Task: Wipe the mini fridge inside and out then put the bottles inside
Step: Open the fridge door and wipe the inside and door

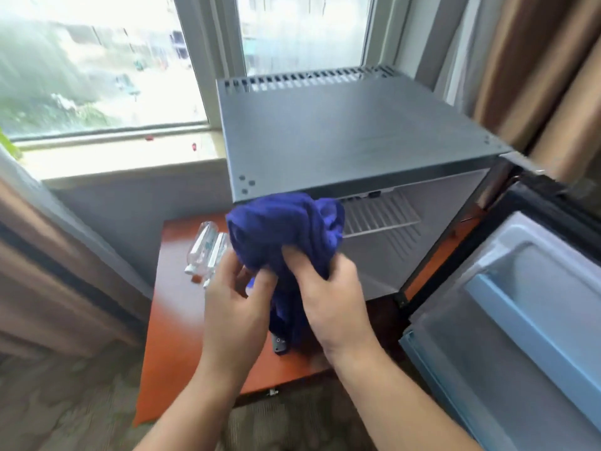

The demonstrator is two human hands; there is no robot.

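A grey mini fridge stands on a reddish-brown table, its door swung open to the right. Inside I see a wire shelf. Both my hands hold a bunched dark blue cloth in front of the fridge's upper left corner. My right hand grips the cloth's lower part; my left hand pinches it from the left. Clear plastic bottles lie on the table to the left of the cloth, partly hidden by my left hand.
A window sill runs behind the table at the left. Brown curtains hang at both sides. A small dark object lies on the table under the cloth. Patterned carpet covers the floor.
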